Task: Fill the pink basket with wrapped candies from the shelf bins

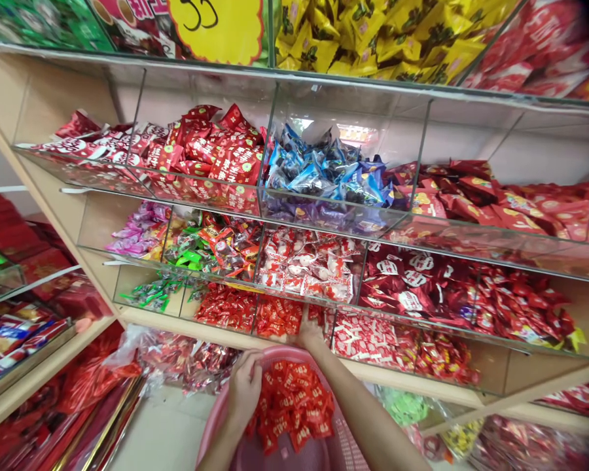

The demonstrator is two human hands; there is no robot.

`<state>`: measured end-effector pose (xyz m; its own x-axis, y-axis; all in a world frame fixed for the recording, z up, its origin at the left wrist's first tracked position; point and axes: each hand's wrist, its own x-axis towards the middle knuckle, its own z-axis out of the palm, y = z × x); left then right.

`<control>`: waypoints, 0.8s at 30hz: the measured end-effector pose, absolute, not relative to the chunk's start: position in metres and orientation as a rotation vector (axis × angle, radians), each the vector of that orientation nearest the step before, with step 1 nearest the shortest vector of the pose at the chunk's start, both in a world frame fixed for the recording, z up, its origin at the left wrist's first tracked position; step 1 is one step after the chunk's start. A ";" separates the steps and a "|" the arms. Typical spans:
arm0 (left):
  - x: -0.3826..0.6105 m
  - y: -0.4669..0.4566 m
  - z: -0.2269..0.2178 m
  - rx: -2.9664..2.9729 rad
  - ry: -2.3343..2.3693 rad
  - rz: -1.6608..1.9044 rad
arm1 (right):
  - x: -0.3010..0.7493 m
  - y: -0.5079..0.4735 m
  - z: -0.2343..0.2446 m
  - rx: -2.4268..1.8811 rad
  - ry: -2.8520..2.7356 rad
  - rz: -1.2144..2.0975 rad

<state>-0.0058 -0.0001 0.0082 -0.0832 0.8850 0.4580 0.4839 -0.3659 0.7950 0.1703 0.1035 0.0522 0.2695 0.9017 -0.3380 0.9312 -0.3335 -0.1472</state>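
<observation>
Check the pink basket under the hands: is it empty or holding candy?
Holding candy: red wrapped candies lie heaped in the pink basket, covering only part of it.

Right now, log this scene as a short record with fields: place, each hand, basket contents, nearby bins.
place: shop shelves with clear bins of wrapped sweets
left hand: on the rim of the pink basket, at the red packets
right hand: reaching into the lowest bin of red sweets; grip hidden
basket contents: small red packets
nearby bins: blue sweets above, red-and-white sweets in the middle row
</observation>
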 end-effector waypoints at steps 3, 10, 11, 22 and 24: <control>-0.006 0.000 0.008 1.831 1.481 1.423 | 0.170 0.102 0.053 2.417 1.771 -0.592; -0.006 0.000 0.007 1.851 1.483 1.411 | 0.174 0.102 0.051 2.490 1.800 -0.642; -0.006 0.000 0.007 1.854 1.481 1.414 | 0.174 0.101 0.050 2.488 1.801 -0.658; -0.007 0.001 0.004 1.858 1.474 1.415 | 0.170 0.107 0.053 2.430 1.651 -0.822; -0.007 0.001 0.003 1.860 1.471 1.415 | 0.172 0.107 0.051 2.439 1.640 -0.830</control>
